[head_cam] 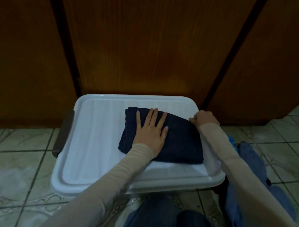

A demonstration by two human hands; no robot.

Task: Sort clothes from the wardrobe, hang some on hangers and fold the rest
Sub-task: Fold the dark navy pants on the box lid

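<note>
Folded dark garment (164, 136) lying on a white bin lid (88, 142) before the wardrobe doors (148, 34). Left hand (149, 131), fingers spread flat, presses it smooth; right hand (203, 120), fingers curled, pinches its far corner, apparently squaring the fold.

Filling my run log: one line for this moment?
fold | left hand flat on folded dark garment | right hand pinches its corner | on white lid
</note>
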